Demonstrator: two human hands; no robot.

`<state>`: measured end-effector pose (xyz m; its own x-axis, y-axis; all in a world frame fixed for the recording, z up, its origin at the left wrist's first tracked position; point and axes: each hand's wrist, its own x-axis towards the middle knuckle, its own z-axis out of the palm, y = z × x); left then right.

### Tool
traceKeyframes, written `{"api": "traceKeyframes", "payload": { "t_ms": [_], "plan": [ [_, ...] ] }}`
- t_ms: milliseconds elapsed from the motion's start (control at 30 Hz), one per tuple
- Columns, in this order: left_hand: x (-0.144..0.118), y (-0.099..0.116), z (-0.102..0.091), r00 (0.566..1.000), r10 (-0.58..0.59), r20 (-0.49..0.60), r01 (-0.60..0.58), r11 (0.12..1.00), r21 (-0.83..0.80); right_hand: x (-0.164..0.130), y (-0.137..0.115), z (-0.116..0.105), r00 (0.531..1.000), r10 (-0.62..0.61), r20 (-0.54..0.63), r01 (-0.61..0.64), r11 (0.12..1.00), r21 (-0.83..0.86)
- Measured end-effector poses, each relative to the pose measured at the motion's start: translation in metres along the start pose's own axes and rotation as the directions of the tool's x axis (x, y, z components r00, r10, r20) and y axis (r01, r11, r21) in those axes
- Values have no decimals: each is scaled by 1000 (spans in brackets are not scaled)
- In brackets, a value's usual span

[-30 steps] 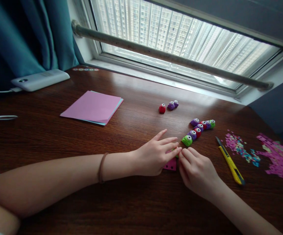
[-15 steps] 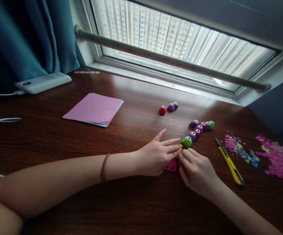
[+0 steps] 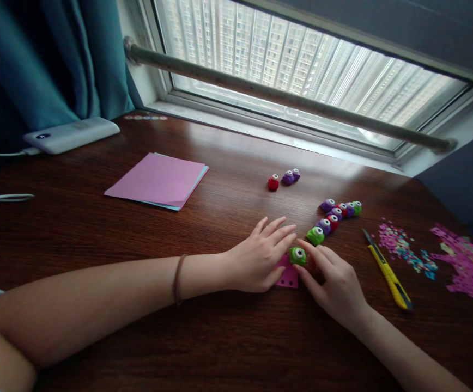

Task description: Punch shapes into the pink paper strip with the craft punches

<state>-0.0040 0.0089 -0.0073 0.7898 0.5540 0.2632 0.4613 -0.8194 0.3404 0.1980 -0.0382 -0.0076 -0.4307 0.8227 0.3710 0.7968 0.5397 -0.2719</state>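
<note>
A small green craft punch (image 3: 297,256) with a star on its white button sits at the edge of a pink paper strip (image 3: 289,276). My right hand (image 3: 338,280) has its thumb and index finger on this punch's right side. My left hand (image 3: 256,258) lies over the strip from the left with its fingers stretched out, and its thumb rests on the paper. Dark star shapes show along the strip's near edge; my left hand hides much of the rest. Just beyond my fingertips, a second green punch (image 3: 315,236) heads a row of purple, red and green punches (image 3: 337,214).
A yellow utility knife (image 3: 389,277) lies to the right, beside paper confetti (image 3: 404,247) and pink scraps (image 3: 467,261). Further back are a red punch (image 3: 273,183) and two purple ones (image 3: 290,177). Square paper sheets (image 3: 157,179) and a white power bank (image 3: 73,136) lie left.
My right fingers have opened out from a tight cluster, and the green punch between the hands now shows plainly. My left hand has drawn slightly back from it.
</note>
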Motion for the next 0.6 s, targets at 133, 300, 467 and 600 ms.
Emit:
{"api": "traceKeyframes", "payload": {
  "t_ms": [133,300,467,600],
  "plan": [
    [0,1,-2,1000,-20,20,21,1000,-9,1,8,3,997,54,52,-57,996,64],
    [0,2,-4,999,-22,26,22,1000,-9,4,13,-10,984,170,57,-177,971,159],
    [0,1,-3,1000,-20,19,21,999,-43,10,17,-31,939,329,-96,-305,930,204],
    [1,0,-4,999,-22,40,25,998,-56,14,35,-48,844,432,-319,-441,896,49]
  ]
}}
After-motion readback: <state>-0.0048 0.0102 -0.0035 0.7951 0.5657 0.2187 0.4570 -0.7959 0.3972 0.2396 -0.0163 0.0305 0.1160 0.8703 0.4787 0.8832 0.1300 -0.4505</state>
